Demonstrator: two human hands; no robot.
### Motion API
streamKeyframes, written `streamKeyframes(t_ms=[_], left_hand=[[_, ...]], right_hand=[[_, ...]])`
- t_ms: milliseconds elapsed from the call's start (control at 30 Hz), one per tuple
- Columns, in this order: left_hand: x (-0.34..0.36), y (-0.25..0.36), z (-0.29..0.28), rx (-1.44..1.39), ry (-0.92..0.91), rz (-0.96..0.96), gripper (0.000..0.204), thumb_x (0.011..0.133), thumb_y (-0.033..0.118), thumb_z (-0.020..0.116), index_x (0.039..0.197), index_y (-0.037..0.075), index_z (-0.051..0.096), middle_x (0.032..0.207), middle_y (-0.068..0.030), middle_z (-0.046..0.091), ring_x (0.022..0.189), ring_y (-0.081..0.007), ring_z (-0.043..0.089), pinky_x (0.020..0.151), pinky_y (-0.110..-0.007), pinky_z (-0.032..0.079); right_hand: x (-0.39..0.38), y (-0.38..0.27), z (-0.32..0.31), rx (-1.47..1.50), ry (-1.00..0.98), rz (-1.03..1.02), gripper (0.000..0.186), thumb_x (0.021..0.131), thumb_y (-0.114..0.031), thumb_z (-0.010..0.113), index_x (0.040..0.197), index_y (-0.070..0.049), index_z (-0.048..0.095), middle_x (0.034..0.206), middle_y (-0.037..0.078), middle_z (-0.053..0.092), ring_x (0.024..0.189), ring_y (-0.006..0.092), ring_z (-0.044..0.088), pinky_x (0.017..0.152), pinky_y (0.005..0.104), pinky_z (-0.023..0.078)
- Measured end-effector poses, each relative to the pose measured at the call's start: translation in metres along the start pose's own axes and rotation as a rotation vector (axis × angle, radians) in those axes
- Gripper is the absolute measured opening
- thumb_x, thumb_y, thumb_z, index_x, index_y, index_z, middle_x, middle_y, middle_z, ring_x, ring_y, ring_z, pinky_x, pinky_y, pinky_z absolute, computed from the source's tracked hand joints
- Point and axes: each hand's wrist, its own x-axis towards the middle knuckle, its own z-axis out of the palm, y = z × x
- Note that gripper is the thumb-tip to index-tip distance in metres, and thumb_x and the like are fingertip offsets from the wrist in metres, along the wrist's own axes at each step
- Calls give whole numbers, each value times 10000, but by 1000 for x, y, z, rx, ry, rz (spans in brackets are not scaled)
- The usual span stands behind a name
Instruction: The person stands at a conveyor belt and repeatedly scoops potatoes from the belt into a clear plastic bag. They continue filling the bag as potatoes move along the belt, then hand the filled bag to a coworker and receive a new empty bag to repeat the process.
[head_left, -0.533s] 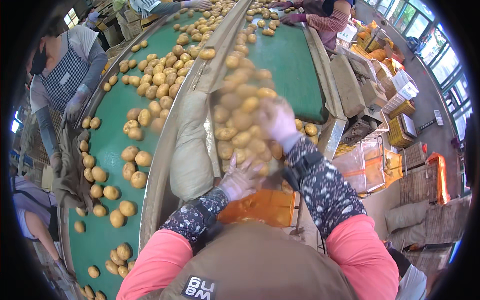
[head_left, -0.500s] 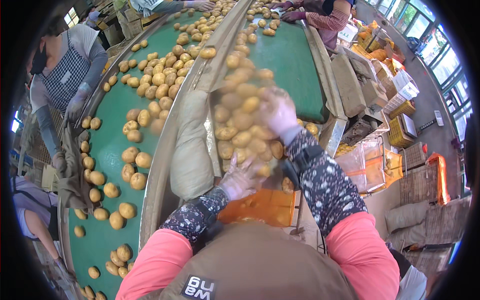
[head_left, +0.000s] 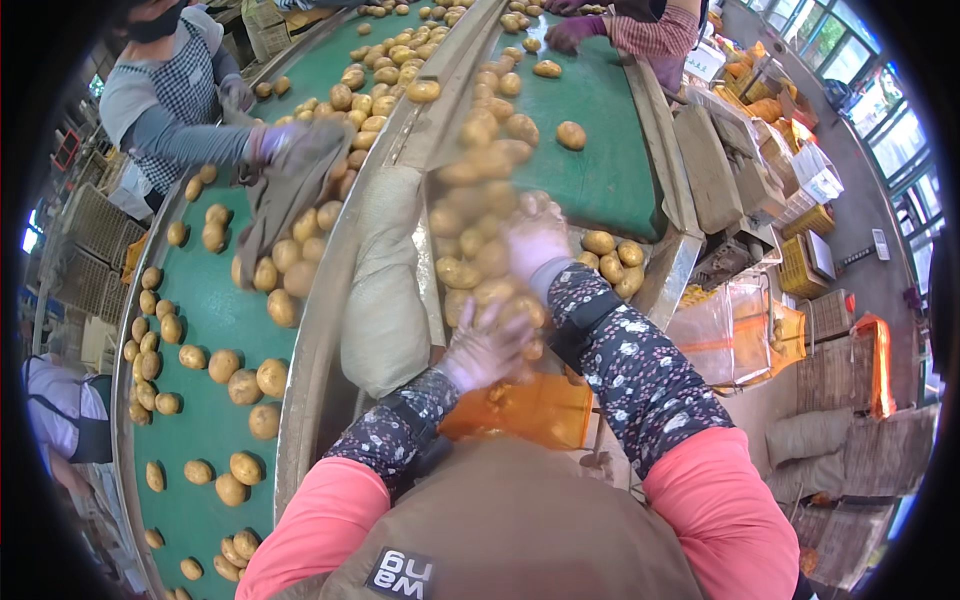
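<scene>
My left hand (head_left: 485, 348), in a pale, thin glove, has spread fingers against loose potatoes (head_left: 465, 270) at the lower end of a chute between the metal rails. My right hand (head_left: 535, 240), also gloved, is at the right side of that pile; motion blurs its fingers among the potatoes. Beside my left hand lies a long, pale padded sack (head_left: 385, 330) along the rail. Below both hands hangs an orange mesh bag (head_left: 530, 410), partly hidden by my arms.
Two green belts (head_left: 180, 420) (head_left: 590, 140) carry potatoes. At left a masked co-worker (head_left: 165, 120) holds a grey-brown cloth (head_left: 260, 210) over the belt; another (head_left: 65, 400) stands lower. A third (head_left: 660, 30) works at top right. Crates (head_left: 805, 260) and orange bags line the right side.
The co-worker at left has reached across the belt with the cloth. Potatoes on the belts have shifted. My right hand has moved slightly left; my left hand stays low on the pile.
</scene>
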Motion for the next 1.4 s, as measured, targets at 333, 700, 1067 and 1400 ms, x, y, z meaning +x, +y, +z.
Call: streamKeyframes(t_ms=[333,700,1067,1400], left_hand=[[-11,10,0,-16,105,-1,543,873,531,633,1394,408,544,1564,-75,292,1452,-450,212,1115,-727,205],[-2,32,-27,-67,13,-84,533,869,504,669,1382,406,560,1541,-106,344,1432,-511,214,1144,-710,213],[-8,3,-8,-64,204,121,446,866,476,688,1302,400,631,1536,-39,416,1467,-439,229,1158,-679,235],[25,-14,-19,-80,115,-226,687,849,504,699,1454,249,499,1508,-209,355,1409,-427,341,1185,-648,152]], right_hand=[[19,19,0,154,-481,-15,313,964,-254,540,1233,-201,691,1271,52,698,1174,246,670,971,387,540],[6,11,26,100,-678,-88,401,880,-321,608,1244,-183,707,1288,112,684,1191,309,649,982,427,520],[-61,54,61,1568,86,53,732,728,6,682,1431,-17,481,1382,107,542,1296,194,491,1099,315,413],[-86,46,44,2291,-105,411,554,866,9,704,1381,-64,514,1244,51,579,1134,151,568,931,315,539]])
